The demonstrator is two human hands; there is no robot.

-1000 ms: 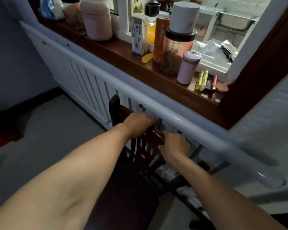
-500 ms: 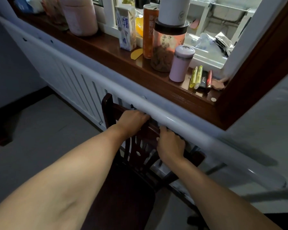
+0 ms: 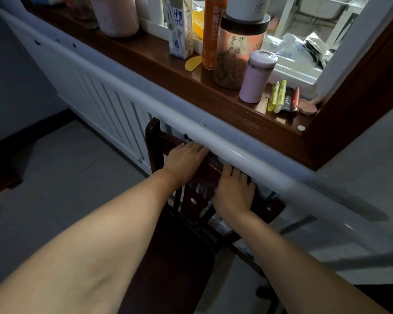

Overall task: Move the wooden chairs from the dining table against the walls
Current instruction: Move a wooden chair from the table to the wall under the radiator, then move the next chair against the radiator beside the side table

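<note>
A dark wooden chair (image 3: 168,264) stands with its slatted back right under the white radiator cover's top rail (image 3: 213,141), against the wall. My left hand (image 3: 185,159) lies over the left part of the chair's top rail, fingers curled over it. My right hand (image 3: 234,191) grips the same rail a little further right. The fingertips of both hands reach the white rail. The chair's seat points toward me and its legs are mostly hidden.
A wooden windowsill (image 3: 173,69) above carries a milk carton (image 3: 179,28), an orange can (image 3: 211,32), a jar (image 3: 238,48), a lilac cup (image 3: 256,75) and lighters (image 3: 279,96). Grey floor (image 3: 61,177) lies left. A dark object (image 3: 0,184) sits at the left edge.
The chair's back has moved closer to the radiator cover, ending right under its top rail. Both hands stayed on the rail and the view shifted toward the wall.
</note>
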